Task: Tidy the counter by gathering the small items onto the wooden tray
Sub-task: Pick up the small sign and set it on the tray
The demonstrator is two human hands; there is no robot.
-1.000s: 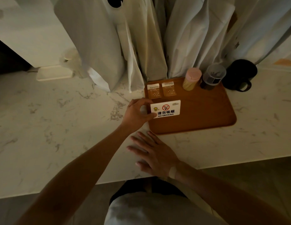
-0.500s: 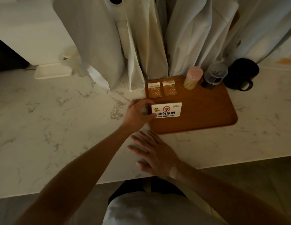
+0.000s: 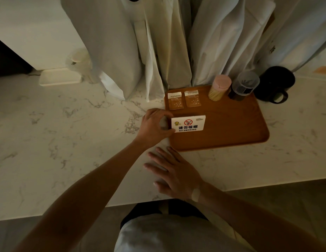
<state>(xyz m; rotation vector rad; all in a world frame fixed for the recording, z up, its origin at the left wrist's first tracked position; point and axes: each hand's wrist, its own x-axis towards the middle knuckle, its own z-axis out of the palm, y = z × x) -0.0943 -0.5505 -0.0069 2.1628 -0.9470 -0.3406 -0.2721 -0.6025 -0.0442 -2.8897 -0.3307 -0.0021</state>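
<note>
On the wooden tray (image 3: pixel 231 131): two sachets (image 3: pixel 184 100), toothpick jar (image 3: pixel 219 87), dark-filled jar (image 3: pixel 243 86), sign (image 3: pixel 188 123) in left hand (image 3: pixel 155 126) pinch grip; right hand (image 3: pixel 175 174) spread flat.

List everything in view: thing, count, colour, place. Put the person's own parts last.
wooden tray: one, brown, on the counter right of centre.
no-smoking sign: one, white, on the tray's left side.
sachets: two, orange-brown, side by side at the tray's far left corner.
toothpick jar: one, pink lid, at the tray's far edge.
clear-lidded jar: one, dark contents, far right corner of the tray.
mug: one, black, on the counter right of the tray.
white tray: one, far left on the counter.
hanging garments: several, white, behind the tray.
marble counter: one, white, veined.
left hand: gripping the sign's left end.
right hand: flat on the counter, empty.
</note>
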